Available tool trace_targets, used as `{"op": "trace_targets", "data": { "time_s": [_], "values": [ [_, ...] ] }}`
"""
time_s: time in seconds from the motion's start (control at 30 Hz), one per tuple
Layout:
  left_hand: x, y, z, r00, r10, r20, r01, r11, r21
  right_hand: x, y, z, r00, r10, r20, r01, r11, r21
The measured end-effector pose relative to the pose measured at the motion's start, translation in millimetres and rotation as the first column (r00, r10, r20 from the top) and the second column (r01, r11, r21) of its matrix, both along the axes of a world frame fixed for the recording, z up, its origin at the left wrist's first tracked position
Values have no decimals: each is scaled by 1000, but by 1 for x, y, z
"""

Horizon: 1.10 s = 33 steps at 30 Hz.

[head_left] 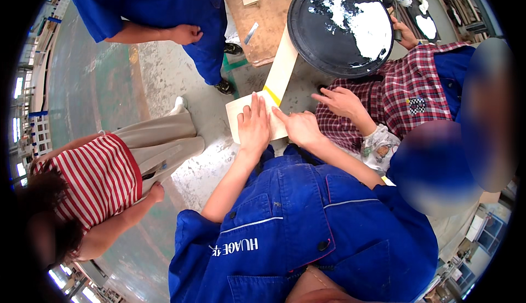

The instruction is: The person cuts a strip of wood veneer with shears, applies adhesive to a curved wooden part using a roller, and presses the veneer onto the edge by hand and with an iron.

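The person's left hand [253, 126] lies flat, fingers spread, holding nothing, pinning the pale rectangular board [241, 118] steady. The right hand [301, 126], at three o'clock of it, rests open on the board's edge, forefinger pointing toward the long cream strip [282, 64] at twelve o'clock.

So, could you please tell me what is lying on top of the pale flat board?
Both hands press flat on the pale board: the left hand and right hand. A long cream strip with a yellow band crosses its far edge. The board surface beneath the palms is hidden.
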State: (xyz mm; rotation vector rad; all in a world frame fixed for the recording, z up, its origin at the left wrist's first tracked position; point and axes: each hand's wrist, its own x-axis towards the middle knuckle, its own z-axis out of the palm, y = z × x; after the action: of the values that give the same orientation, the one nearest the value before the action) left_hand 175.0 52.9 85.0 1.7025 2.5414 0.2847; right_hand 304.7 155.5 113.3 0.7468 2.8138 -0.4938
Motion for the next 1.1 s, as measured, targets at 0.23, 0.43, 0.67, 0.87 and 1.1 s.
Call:
{"op": "trace_targets", "data": {
  "time_s": [0.23, 0.43, 0.67, 0.87, 1.1],
  "values": [
    [-2, 2, -10, 994, -69, -88, 69, 998, 3, 0, 1, 0, 1000, 8, -11, -8, 1000, 21],
    [3, 1, -11, 978, -110, -179, 108, 994, -20, 0, 4, -1, 1000, -7, -22, 7, 1000, 11],
    [3, 5, -5, 995, -87, -54, 88, 996, 15, 1, 8, -2, 998, -20, -54, 18, 999, -27],
    [-4, 5, -7, 989, -128, 69, 124, 990, 60, 6, 14, -2, 972, -104, -211, 73, 986, -149],
    [-8, -3, -4, 978, -188, 93, 187, 982, 21, 22, 14, -20, 872, -367, -325, 283, 918, -277]
  ]
}}
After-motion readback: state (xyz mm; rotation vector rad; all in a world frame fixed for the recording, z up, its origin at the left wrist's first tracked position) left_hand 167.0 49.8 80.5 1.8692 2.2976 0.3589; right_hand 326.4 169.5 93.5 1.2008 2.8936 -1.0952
